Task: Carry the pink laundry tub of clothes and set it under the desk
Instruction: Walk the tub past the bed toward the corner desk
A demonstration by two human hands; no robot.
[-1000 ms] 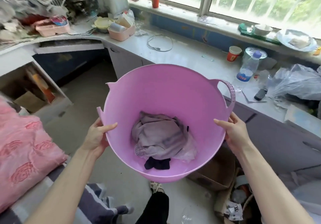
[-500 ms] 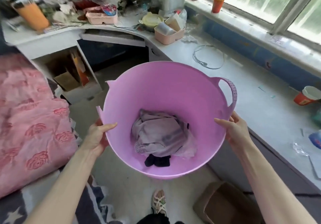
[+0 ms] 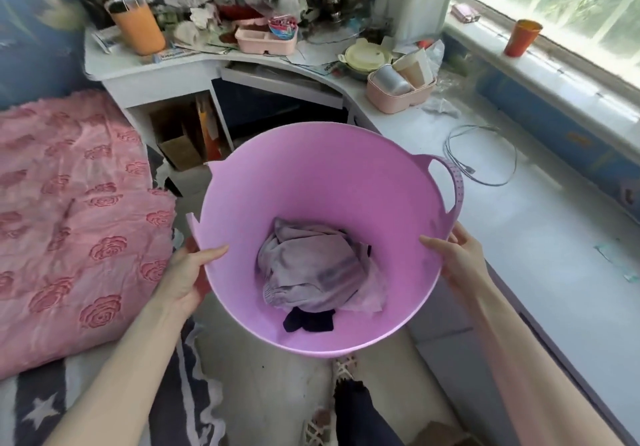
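Round pink flexible plastic laundry tub (image 3: 322, 175) held in the air at frame centre, above the floor, between bed and tabletop. Left hand (image 3: 187, 277) closed on the rim at 9 o'clock, thumb lying inside the wall, fingers behind it. Right hand (image 3: 457, 258) closed on the rim at 3 o'clock, thumb inside, just below the looped pink handle (image 3: 453, 186). Left rim shows a notch where a handle would match; hard to tell if it is broken off or only folded away.

Inside the tub: crumpled pale lilac-grey garment (image 3: 311, 272) bunched on the bottom, a small dark navy cloth item (image 3: 308, 321) at its 6 o'clock edge, touching it. Rest of the tub wall bare.

White curved corner tabletop (image 3: 519, 224) runs from 11 o'clock round to 3 o'clock. Dark open knee space under it (image 3: 273, 106) at 12 o'clock of the tub, well apart. Beside that, an open shelf compartment with a brown cardboard box (image 3: 180, 151).

On the tabletop: pale pink rectangular plastic caddy (image 3: 398, 96) at 1 o'clock, holding a metal cup and beige folded card pieces; second pale pink divided tray (image 3: 266, 40) at 12 o'clock; orange cylindrical holder (image 3: 138, 28) at 11 o'clock, sticks in it; grey coiled cable (image 3: 481, 155) at 2 o'clock. Orange cup (image 3: 523, 37) on the window sill.

Pink rose-embossed quilt (image 3: 69, 220) on the bed at 9 o'clock.
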